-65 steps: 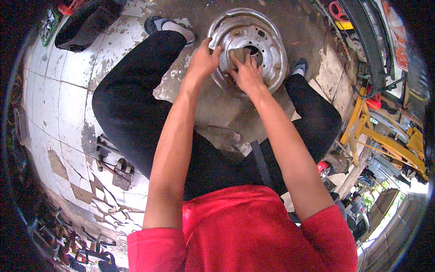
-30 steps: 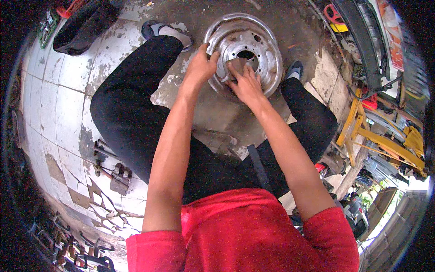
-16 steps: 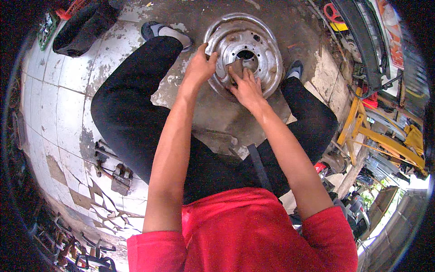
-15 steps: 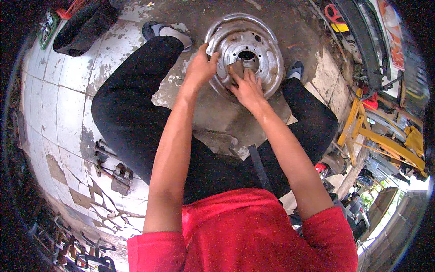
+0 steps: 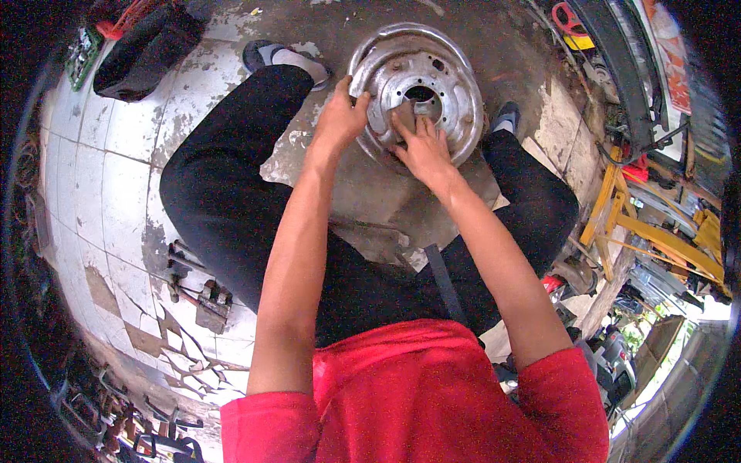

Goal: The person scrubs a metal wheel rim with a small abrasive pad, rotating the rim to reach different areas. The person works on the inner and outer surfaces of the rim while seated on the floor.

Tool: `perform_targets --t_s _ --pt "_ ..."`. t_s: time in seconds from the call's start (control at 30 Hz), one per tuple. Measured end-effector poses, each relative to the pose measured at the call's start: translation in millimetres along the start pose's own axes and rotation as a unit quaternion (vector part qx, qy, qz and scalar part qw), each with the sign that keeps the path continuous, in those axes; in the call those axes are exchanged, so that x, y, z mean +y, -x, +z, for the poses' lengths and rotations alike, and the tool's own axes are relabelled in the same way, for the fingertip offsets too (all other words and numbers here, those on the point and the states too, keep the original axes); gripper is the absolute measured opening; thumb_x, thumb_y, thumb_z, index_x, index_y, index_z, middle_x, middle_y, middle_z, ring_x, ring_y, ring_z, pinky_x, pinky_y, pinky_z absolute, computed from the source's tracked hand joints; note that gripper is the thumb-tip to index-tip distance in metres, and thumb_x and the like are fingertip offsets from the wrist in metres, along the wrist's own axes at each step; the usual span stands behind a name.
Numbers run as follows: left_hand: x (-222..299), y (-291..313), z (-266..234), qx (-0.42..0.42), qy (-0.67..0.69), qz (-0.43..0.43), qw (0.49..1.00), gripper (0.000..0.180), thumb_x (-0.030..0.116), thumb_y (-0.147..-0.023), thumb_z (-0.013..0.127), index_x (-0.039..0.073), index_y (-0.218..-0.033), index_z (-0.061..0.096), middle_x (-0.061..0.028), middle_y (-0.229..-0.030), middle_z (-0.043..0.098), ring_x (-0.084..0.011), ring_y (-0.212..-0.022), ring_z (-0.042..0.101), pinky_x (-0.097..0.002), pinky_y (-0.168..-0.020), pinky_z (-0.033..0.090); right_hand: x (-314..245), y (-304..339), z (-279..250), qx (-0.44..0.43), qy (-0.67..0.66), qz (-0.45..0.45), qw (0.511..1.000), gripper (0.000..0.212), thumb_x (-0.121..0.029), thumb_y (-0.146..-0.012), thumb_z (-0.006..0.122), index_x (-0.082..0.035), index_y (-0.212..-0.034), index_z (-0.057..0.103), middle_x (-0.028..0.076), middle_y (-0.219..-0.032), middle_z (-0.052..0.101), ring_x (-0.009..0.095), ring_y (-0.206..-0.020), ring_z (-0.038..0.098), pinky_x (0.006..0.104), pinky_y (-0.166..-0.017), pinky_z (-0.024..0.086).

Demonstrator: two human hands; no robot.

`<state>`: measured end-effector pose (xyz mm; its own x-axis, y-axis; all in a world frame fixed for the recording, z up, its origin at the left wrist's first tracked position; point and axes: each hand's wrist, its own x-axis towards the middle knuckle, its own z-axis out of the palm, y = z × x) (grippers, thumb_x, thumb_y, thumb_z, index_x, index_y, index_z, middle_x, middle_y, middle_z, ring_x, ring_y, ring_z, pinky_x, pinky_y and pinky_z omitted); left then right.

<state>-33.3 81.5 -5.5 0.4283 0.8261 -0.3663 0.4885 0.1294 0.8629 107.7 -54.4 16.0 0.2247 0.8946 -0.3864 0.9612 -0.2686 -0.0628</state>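
Observation:
A bare silver steel wheel rim (image 5: 457,81) sits between my feet, its round centre hole and ring of bolt holes facing up toward me. My left hand (image 5: 342,117) is closed on the outer lip at the wheel's left side, thumb over the edge. Pressed under the fingers of my right hand (image 5: 428,151) is a small brownish piece of sandpaper (image 5: 404,116). It lies against the near-left part of the hub face, beside the centre hole. My palm hides part of the lower wheel.
Metal clamp-like tools (image 5: 212,305) lie on the white tiles to my left, near cracked tiles (image 5: 181,355). A black container (image 5: 143,58) is at the far left. To the right stands a yellow metal frame (image 5: 652,243) among clutter. My bent legs flank the wheel.
My right hand and the sandpaper have shifted very slightly on the hub face. The left hand keeps its hold on the lip, and the whole view has moved a little.

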Motion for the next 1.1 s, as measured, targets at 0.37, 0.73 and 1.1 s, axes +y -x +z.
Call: perform_targets --t_s 0.37,0.73,1.1 --pt "13 4 -2 -0.005 -0.067 -0.025 0.997 0.062 0.034 -0.09 0.056 0.002 -0.139 0.038 -0.0291 -0.116 0.06 -0.0417 -0.112 0.057 -0.0457 -0.096 0.043 -7 -37 -9 0.026 0.001 0.042 0.999 0.067 -0.043 -0.09 0.058 -0.027 -0.148 0.029 0.028 -0.135 0.045 0.042 -0.131 0.038 0.062 -0.101 0.032" --pt "5 5 -1 -0.004 -0.051 -0.004 0.999 0.062 0.035 -0.091 0.055 -0.001 -0.138 0.038 -0.0289 -0.109 0.063 -0.0427 -0.107 0.059 -0.0461 -0.093 0.044 -1 11 -2 -0.008 -0.001 0.01 1.0 0.07 -0.04 -0.088 0.06 -0.03 -0.148 0.027 0.028 -0.14 0.039 0.041 -0.134 0.032 0.0641 -0.103 0.03" --pt "14 5 -6 -0.004 -0.03 -0.016 0.999 0.061 0.032 -0.09 0.057 -0.001 -0.138 0.038 -0.0302 -0.119 0.058 -0.0422 -0.115 0.055 -0.0455 -0.098 0.042 -8 -41 -10 0.012 -0.035 0.06 0.998 0.065 -0.043 -0.091 0.056 -0.032 -0.148 0.027 0.029 -0.141 0.039 0.043 -0.134 0.033 0.0611 -0.103 0.03"
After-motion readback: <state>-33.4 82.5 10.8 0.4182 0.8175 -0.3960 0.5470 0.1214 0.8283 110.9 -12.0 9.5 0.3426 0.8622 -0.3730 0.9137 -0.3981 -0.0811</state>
